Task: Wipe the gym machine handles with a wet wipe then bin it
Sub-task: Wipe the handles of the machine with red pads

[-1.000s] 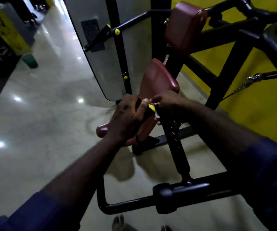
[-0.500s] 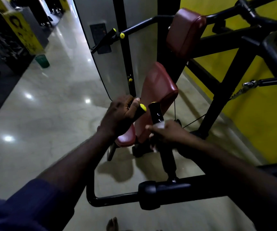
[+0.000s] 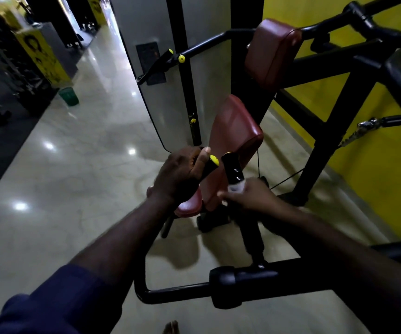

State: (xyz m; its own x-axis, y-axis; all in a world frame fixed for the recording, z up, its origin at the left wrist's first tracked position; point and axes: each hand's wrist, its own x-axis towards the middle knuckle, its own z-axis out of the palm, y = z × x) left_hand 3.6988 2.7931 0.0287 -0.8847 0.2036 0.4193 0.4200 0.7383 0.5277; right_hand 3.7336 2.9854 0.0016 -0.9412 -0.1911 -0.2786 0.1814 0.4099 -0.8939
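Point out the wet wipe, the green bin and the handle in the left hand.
wet wipe (image 3: 236, 187): head view, its visible white fold.
green bin (image 3: 68, 96): head view, its side wall.
left handle (image 3: 208, 168): head view, black grip below yellow cap.

The left arm (image 3: 122, 242) and right arm (image 3: 315, 232) reach forward. The left hand (image 3: 182, 174) grips the yellow-capped handle (image 3: 211, 165), thumb raised. The right hand (image 3: 251, 197) clasps the wet wipe (image 3: 235, 188) round the black handle (image 3: 233, 168).

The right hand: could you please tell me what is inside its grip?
A white wet wipe peeks out of the right hand, around the black handle. The rest of the wipe and the handle stretch within the grip are covered.
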